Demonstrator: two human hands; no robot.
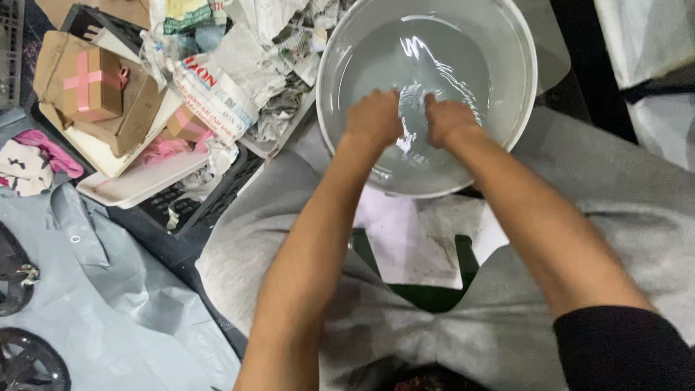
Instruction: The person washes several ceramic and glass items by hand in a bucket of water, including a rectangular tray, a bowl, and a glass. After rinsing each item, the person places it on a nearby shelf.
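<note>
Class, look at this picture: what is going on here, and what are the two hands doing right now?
A person bends over a round white basin of clear water. Both hands are dipped in it, close together near the front rim: the left hand and the right hand, with ripples between them. Whether the fingers hold anything under the water cannot be told. To the left, a dark crate holds crumpled newspaper and a brown box with pink tape.

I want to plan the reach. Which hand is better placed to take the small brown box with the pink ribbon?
Probably the left hand: the brown box lies on its side, while the right hand would cross the basin.
</note>
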